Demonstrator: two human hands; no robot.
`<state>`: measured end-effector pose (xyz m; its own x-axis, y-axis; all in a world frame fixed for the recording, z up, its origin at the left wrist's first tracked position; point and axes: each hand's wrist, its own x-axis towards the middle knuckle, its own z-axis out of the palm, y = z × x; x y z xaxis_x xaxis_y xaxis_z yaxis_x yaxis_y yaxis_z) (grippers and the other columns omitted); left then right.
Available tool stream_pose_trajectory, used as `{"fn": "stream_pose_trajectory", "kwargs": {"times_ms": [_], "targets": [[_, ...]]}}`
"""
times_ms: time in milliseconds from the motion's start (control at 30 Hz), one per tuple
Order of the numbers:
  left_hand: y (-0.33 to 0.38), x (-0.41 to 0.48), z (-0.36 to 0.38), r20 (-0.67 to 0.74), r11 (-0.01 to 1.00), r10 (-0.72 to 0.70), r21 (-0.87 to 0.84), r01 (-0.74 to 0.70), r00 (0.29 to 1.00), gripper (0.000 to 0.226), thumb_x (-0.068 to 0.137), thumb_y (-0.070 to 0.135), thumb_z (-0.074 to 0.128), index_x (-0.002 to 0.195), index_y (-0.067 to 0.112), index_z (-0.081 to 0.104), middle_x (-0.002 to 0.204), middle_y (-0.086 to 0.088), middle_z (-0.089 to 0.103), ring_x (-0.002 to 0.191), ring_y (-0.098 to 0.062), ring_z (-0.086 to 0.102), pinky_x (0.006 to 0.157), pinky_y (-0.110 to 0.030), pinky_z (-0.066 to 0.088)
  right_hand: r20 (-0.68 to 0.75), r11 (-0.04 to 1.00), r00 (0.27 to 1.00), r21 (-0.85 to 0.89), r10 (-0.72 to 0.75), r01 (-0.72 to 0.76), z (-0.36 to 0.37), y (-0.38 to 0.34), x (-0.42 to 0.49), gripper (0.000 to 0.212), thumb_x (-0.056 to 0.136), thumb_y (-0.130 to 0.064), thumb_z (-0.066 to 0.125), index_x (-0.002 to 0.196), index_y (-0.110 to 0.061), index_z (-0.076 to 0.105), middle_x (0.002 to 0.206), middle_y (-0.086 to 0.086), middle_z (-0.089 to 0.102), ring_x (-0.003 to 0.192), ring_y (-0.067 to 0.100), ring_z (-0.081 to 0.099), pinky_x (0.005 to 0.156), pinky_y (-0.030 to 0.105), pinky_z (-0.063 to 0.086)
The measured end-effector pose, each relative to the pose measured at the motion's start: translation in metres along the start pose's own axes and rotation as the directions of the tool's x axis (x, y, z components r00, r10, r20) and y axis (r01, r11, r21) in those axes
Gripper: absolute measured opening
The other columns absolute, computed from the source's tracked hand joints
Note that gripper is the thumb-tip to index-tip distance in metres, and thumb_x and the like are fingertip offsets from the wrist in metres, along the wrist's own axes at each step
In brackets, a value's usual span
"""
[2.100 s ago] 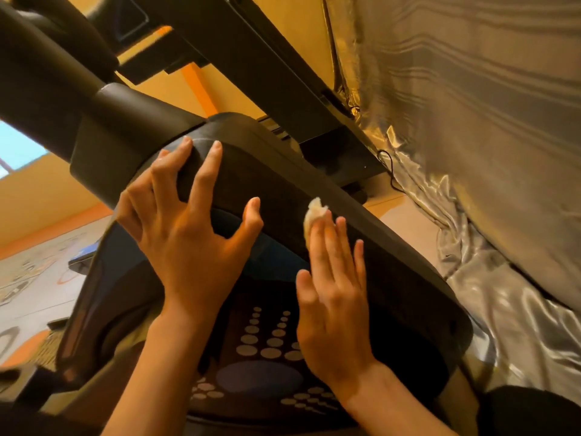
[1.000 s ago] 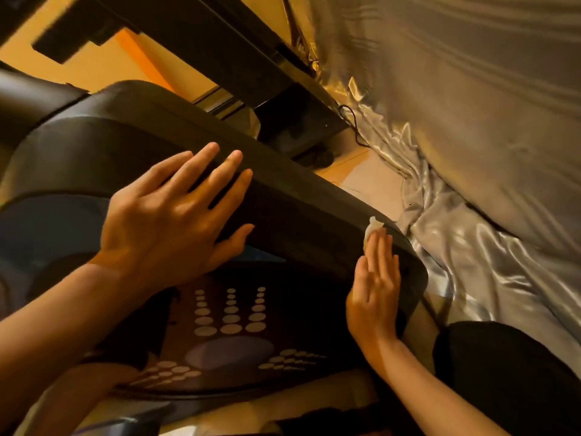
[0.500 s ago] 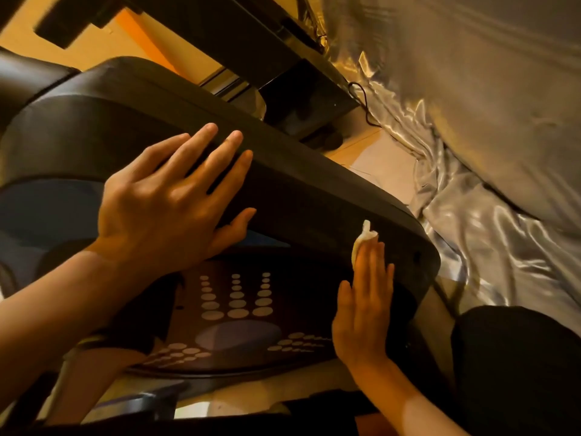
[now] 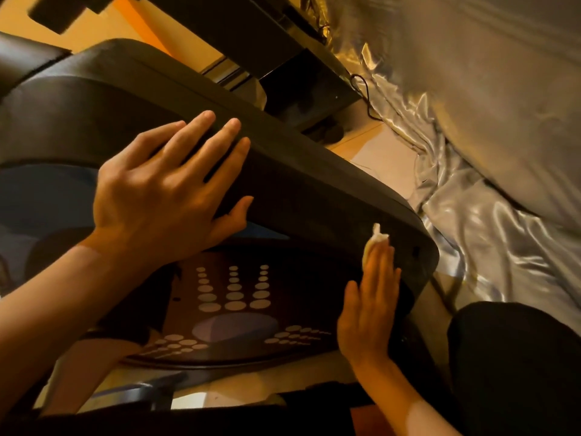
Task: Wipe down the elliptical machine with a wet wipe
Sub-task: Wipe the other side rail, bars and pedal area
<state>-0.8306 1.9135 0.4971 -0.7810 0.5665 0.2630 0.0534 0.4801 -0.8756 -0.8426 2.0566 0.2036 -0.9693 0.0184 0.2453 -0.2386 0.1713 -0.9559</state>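
Observation:
The elliptical machine's dark curved housing (image 4: 314, 190) runs from upper left to lower right across the view. Below it lies a dark round panel (image 4: 239, 309) with rows of pale dots. My left hand (image 4: 166, 190) lies flat on the housing, fingers straight and spread. My right hand (image 4: 371, 306) presses a small white wet wipe (image 4: 375, 240) against the housing's lower right end with straight fingers. Only the wipe's tip shows past the fingertips.
A shiny silver curtain (image 4: 471, 152) hangs and pools on the floor at the right. A black cable (image 4: 364, 92) runs along it. A black frame beam (image 4: 251, 29) of the machine rises behind the housing. My dark-clothed knee (image 4: 515, 366) is at lower right.
My right hand has slid the wipe along the housing from its middle down to the lower right end. My left hand has flattened and stayed on the housing.

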Motion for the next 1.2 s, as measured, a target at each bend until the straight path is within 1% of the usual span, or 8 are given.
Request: {"fn": "stream_pose_trajectory", "kwargs": {"times_ms": [167, 333, 433, 633, 733, 967, 1067, 1200], "targets": [[-0.001, 0.0, 0.001, -0.017, 1.0, -0.01, -0.007, 0.01, 1.0, 0.056, 0.107, 0.047, 0.049, 0.144, 0.006, 0.059, 0.151, -0.015, 0.056, 0.138, -0.036, 0.056, 0.1, -0.048, 0.05, -0.011, 0.947, 0.949, 0.071, 0.315, -0.313, -0.004, -0.019, 0.047, 0.06, 0.101, -0.047, 0.003, 0.156, -0.026, -0.003, 0.167, -0.008, -0.007, 0.158, 0.012, -0.008, 0.129, 0.044, -0.007], [0.002, 0.0, 0.002, 0.0, 1.0, -0.026, -0.013, 0.026, 1.0, 0.057, 0.108, 0.048, 0.047, 0.144, 0.006, 0.059, 0.152, -0.015, 0.055, 0.138, -0.036, 0.055, 0.101, -0.049, 0.047, 0.104, 0.966, 0.963, 0.095, -0.25, 0.24, 0.006, -0.126, 0.042, 0.069, 0.106, -0.048, -0.006, 0.161, -0.013, 0.016, 0.171, 0.004, 0.009, 0.159, 0.018, 0.001, 0.128, 0.046, -0.004], [0.003, 0.001, 0.001, -0.005, 1.0, -0.029, -0.006, 0.029, 1.0, 0.056, 0.107, 0.048, 0.047, 0.141, 0.006, 0.061, 0.15, -0.015, 0.057, 0.137, -0.036, 0.056, 0.1, -0.048, 0.047, 0.099, 0.941, 0.936, 0.037, -0.339, 0.336, 0.004, -0.092, 0.03, 0.069, 0.108, -0.048, 0.002, 0.161, -0.01, 0.026, 0.171, 0.006, 0.018, 0.159, 0.021, 0.01, 0.128, 0.051, 0.003], [0.004, 0.001, 0.003, -0.021, 1.0, -0.029, 0.0, 0.029, 0.999, 0.055, 0.107, 0.047, 0.048, 0.141, 0.006, 0.061, 0.149, -0.015, 0.058, 0.137, -0.036, 0.057, 0.1, -0.048, 0.049, -0.035, 0.961, 0.972, -0.147, 0.233, -0.236, -0.014, 0.044, 0.06, 0.069, 0.102, -0.028, 0.006, 0.138, 0.008, 0.052, 0.167, 0.023, 0.019, 0.157, 0.035, 0.014, 0.123, 0.064, 0.015], [0.004, 0.001, 0.002, -0.016, 0.999, -0.036, -0.001, 0.036, 0.999, 0.056, 0.107, 0.047, 0.048, 0.142, 0.005, 0.061, 0.15, -0.016, 0.057, 0.137, -0.037, 0.056, 0.101, -0.049, 0.048, -0.06, 0.929, 0.929, -0.047, 0.364, -0.367, -0.006, 0.018, 0.068, 0.066, 0.102, -0.029, 0.005, 0.16, -0.001, 0.02, 0.171, 0.017, 0.008, 0.159, 0.03, 0.003, 0.127, 0.054, 0.002], [0.007, 0.001, 0.003, 0.011, 0.999, -0.043, -0.016, 0.043, 0.999, 0.056, 0.107, 0.047, 0.047, 0.143, 0.006, 0.059, 0.151, -0.015, 0.056, 0.139, -0.037, 0.054, 0.102, -0.05, 0.046, 0.002, 0.994, 0.995, 0.045, -0.099, 0.099, 0.008, -0.036, -0.006, 0.067, 0.108, -0.048, 0.01, 0.163, -0.011, 0.018, 0.172, 0.001, 0.012, 0.159, 0.019, 0.008, 0.129, 0.039, 0.0], [0.008, 0.0, 0.004, 0.004, 0.999, -0.039, 0.009, 0.039, 0.999, 0.056, 0.107, 0.047, 0.048, 0.143, 0.005, 0.059, 0.151, -0.015, 0.056, 0.138, -0.037, 0.055, 0.101, -0.049, 0.047, -0.028, 0.991, 0.991, -0.013, 0.131, -0.132, 0.0, 0.029, 0.0, 0.068, 0.107, -0.05, 0.01, 0.164, -0.014, 0.013, 0.173, -0.002, 0.005, 0.159, 0.014, 0.002, 0.129, 0.042, 0.003], [0.009, 0.001, 0.004, 0.014, 0.998, -0.052, -0.017, 0.052, 0.999, 0.056, 0.107, 0.046, 0.047, 0.143, 0.004, 0.058, 0.151, -0.015, 0.056, 0.139, -0.037, 0.054, 0.102, -0.05, 0.046, -0.058, 0.818, 0.824, 0.181, 0.563, -0.546, -0.009, 0.069, 0.024, 0.061, 0.107, -0.033, 0.022, 0.163, -0.008, 0.012, 0.169, 0.019, 0.01, 0.156, 0.037, 0.014, 0.126, 0.052, 0.015]]}}
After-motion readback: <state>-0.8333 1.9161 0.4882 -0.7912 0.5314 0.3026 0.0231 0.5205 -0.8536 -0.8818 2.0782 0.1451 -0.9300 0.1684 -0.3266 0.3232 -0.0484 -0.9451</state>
